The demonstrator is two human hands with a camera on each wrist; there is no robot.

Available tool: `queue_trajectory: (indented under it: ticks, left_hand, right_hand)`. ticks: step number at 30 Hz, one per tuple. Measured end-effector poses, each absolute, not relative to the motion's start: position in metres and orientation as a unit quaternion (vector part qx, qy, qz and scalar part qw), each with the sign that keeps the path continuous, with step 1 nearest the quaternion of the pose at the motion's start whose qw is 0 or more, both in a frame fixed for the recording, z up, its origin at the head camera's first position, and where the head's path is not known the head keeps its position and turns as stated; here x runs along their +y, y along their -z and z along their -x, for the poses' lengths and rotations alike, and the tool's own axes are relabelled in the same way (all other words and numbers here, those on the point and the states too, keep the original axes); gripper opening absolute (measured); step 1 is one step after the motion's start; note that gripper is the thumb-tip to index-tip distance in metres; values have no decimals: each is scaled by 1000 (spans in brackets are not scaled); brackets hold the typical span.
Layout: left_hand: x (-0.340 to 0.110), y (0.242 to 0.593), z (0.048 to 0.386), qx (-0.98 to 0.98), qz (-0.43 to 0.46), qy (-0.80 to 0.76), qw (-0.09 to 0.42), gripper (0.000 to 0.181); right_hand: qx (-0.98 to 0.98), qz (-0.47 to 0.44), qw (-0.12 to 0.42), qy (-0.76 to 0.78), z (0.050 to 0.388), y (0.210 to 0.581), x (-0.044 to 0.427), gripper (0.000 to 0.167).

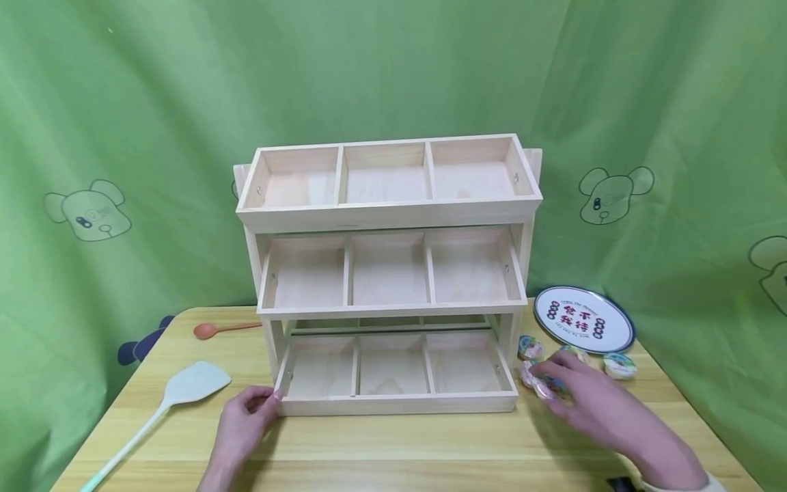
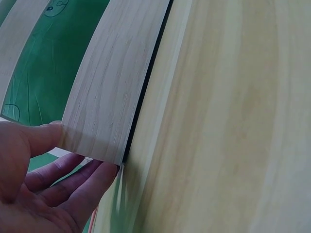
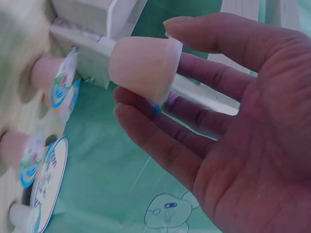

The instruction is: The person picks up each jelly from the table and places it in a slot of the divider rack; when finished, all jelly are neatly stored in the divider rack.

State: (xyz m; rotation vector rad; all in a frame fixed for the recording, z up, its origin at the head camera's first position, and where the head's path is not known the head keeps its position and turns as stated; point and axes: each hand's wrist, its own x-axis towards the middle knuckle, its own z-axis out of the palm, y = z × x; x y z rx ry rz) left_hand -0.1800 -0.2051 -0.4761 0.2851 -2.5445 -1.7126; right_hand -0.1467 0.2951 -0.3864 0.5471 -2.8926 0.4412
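A wooden rack (image 1: pixel 393 404) with three tiers of divided trays stands in the middle of the table. My left hand (image 1: pixel 242 427) holds the front left corner of its bottom tray; in the left wrist view the thumb and fingers of that hand (image 2: pixel 58 179) pinch the end of the wooden board (image 2: pixel 99 87). To the right of the rack, my right hand (image 1: pixel 593 400) is among small jelly cups (image 1: pixel 619 366). The right wrist view shows the right hand (image 3: pixel 209 111) gripping a pink cup (image 3: pixel 143 65) between thumb and fingers, with several other cups (image 3: pixel 46 73) nearby.
An oval plate with red lettering (image 1: pixel 584 320) lies at the back right. On the left are a pale spatula (image 1: pixel 195 383) and an orange spoon (image 1: pixel 208 331). A green curtain (image 1: pixel 393 75) hangs behind and beside the table (image 1: pixel 393 454).
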Motion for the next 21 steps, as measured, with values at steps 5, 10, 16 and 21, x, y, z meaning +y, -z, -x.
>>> queue_trajectory:
  ticks: [5,10,16,21]
  left_hand:
    - [-206,476,180,-826,-91,555,30,32]
    - [-206,476,179,-827,-96,553,34,31]
    - [-205,476,180,-835,-93,541,44,26]
    - [-204,474,180,-837,-90,537,50,24]
  right_hand:
    - [-967,-191,68,-152,152,380,282,35]
    - [-965,-203,63,-154,159,377,272,35]
    - [-964,-210,66,-152,168,379,260,36]
    - [-963,-213,68,-147,172,378,252,38]
